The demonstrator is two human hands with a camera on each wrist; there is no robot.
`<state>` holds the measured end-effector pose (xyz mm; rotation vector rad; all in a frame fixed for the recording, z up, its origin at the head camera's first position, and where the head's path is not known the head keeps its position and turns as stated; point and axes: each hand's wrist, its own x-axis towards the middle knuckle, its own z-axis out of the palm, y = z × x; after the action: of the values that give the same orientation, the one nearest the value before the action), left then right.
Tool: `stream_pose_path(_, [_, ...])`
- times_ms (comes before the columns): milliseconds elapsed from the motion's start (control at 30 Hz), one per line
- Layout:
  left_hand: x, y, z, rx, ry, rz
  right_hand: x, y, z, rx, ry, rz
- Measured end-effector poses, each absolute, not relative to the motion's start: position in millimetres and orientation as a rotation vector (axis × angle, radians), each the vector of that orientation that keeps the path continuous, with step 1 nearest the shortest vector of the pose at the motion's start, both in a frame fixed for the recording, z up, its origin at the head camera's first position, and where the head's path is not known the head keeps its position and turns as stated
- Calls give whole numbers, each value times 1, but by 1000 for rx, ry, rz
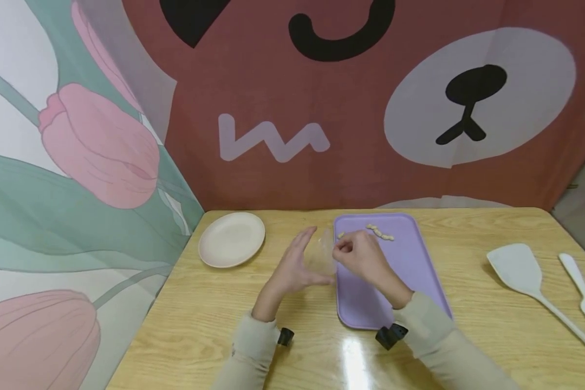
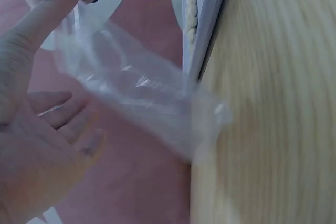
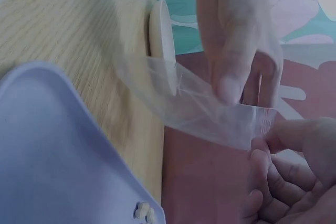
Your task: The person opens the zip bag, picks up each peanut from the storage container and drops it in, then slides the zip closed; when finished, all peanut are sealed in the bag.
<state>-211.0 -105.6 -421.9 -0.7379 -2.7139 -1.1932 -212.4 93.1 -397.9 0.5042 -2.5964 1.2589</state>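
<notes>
Wooden table [image 1: 185, 325] | purple tray [image 1: 411, 265]: flat on it | clear plastic bag [image 3: 202, 113]: aloft between hands; judged light, limp, slippery, best pinched at rim | left hand [image 1: 296, 266]: fingers spread, contact unclear | right hand [image 1: 365, 255]: fingertips pinching bag's edge

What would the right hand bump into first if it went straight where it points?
Probably the left hand, across the clear plastic bag the right hand pinches, though depth is unclear.

Red-brown backdrop [image 1: 253, 81] w/ cartoon muzzle, top ctr to upper R. Tulip-print backdrop [image 1: 14, 222] on L side. Lt wood table [image 1: 175, 336] across btm; glare [image 1: 355, 363] btm ctr.
</notes>
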Motion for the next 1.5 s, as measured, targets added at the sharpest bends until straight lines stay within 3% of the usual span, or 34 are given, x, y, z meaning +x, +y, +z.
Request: stream_pose_path(1500, [-224,-104,-443,-775,-2455,-1469,-215,104,-405,409,-2550,1346])
